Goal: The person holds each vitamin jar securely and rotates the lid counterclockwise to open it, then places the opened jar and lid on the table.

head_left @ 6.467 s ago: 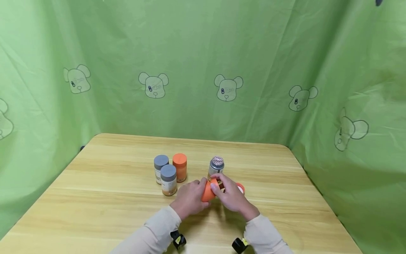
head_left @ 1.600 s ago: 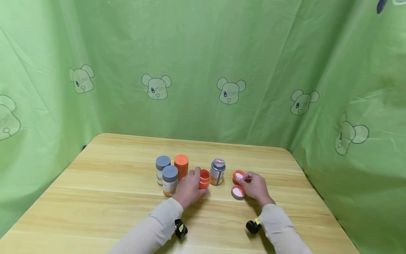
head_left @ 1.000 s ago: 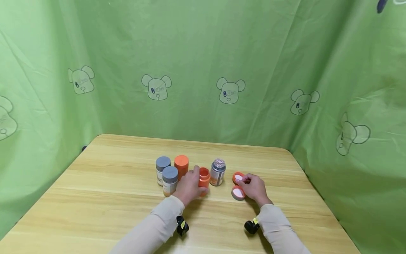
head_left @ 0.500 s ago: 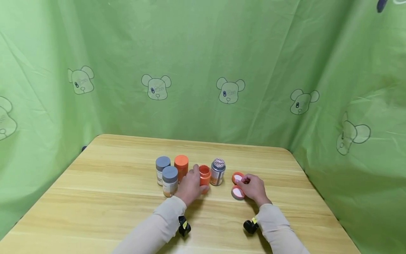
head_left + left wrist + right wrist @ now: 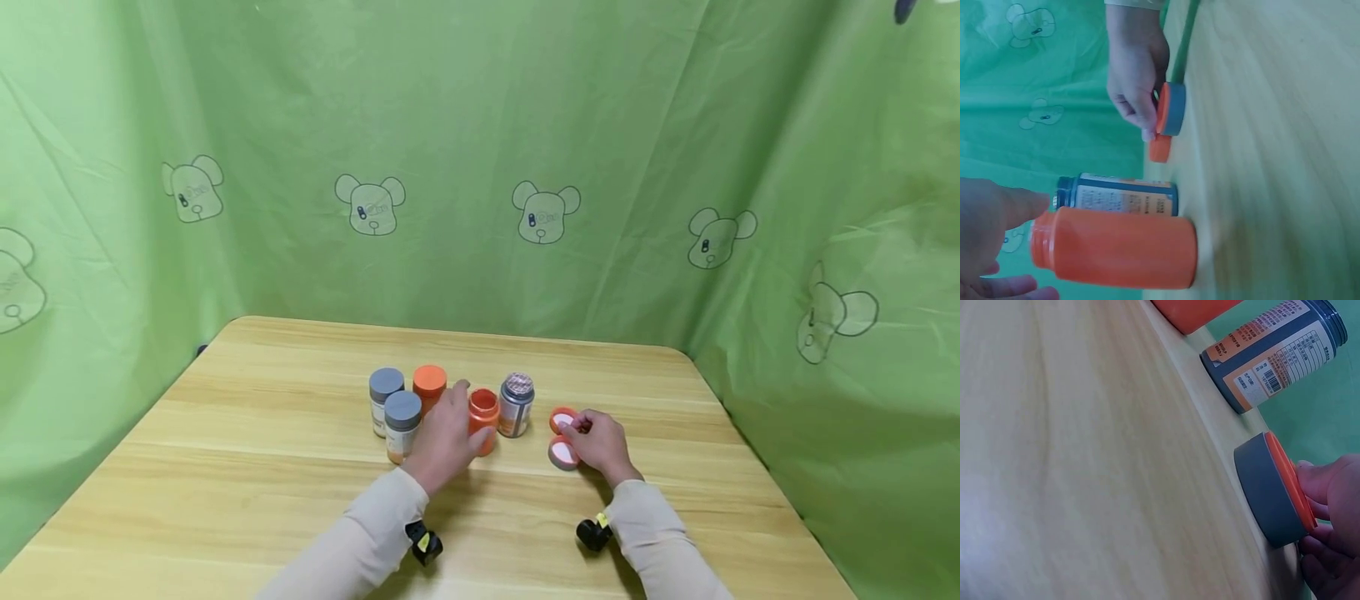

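Observation:
My left hand (image 5: 444,437) is spread beside an uncapped orange bottle (image 5: 483,421), thumb and fingers held off it. In the left wrist view those fingers hover round the bottle's threaded neck (image 5: 1041,240) without gripping. Upright on the table, the bottle shows its open mouth. My right hand (image 5: 603,447) pinches the edge of an orange cap (image 5: 557,414), which lies with its white inside up. A grey cap (image 5: 564,455) with an orange inner rim and white liner lies right in front of it. The right wrist view shows the grey cap (image 5: 1272,494) hiding most of the orange one.
A grey bottle (image 5: 517,408) with a foil seal and no cap stands just right of the orange bottle. Left of my left hand are two grey-capped bottles (image 5: 402,421) and a capped orange bottle (image 5: 430,382). A green curtain (image 5: 450,267) hangs behind the wooden table (image 5: 247,467).
Earlier both hands worked at the orange bottle; then it was stood upright in my left hand's grip. My left hand has now let go, fingers spreading leftward. My right hand has stayed at the orange cap.

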`<action>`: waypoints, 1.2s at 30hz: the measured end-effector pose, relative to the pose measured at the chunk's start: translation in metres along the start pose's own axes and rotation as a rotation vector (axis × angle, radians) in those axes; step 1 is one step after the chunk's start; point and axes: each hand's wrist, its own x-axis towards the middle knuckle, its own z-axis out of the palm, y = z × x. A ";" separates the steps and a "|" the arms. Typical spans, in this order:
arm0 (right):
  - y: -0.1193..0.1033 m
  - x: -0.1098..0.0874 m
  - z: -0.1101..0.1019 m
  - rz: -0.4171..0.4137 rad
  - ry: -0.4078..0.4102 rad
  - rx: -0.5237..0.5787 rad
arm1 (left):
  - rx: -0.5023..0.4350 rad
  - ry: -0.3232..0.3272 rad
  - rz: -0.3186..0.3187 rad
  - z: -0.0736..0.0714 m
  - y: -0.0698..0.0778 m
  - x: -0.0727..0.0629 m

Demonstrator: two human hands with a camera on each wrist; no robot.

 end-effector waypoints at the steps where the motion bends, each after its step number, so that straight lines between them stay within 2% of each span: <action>1: 0.000 0.001 0.000 0.003 -0.003 0.002 | -0.007 0.030 0.015 -0.002 -0.001 0.000; 4: -0.001 0.001 0.000 0.017 -0.018 0.016 | -0.009 0.140 0.077 -0.009 -0.005 -0.001; 7: -0.003 0.001 0.001 0.021 -0.029 0.035 | 0.027 0.253 0.133 -0.016 -0.013 -0.004; 9: -0.005 0.000 0.001 0.019 -0.029 0.043 | 0.061 0.305 0.143 -0.020 -0.019 -0.005; 11: -0.008 -0.004 0.000 0.013 -0.019 0.049 | 0.087 0.334 0.127 -0.024 -0.025 -0.008; 14: -0.018 -0.012 -0.003 -0.011 0.014 0.067 | 0.094 0.354 0.089 -0.027 -0.035 -0.011; 19: -0.038 -0.025 -0.005 -0.081 0.068 0.142 | 0.032 0.375 0.025 -0.025 -0.048 -0.017; 26: -0.062 -0.043 0.002 -0.180 0.054 0.287 | -0.021 0.421 -0.069 -0.018 -0.060 -0.024; 30: -0.069 -0.053 0.007 -0.233 0.046 0.317 | -0.021 0.460 -0.112 -0.013 -0.064 -0.027; 33: -0.070 -0.058 0.011 -0.271 0.045 0.309 | -0.014 0.447 -0.140 -0.010 -0.066 -0.029; 36: -0.070 -0.062 0.015 -0.307 0.051 0.293 | -0.049 0.406 -0.179 -0.008 -0.069 -0.030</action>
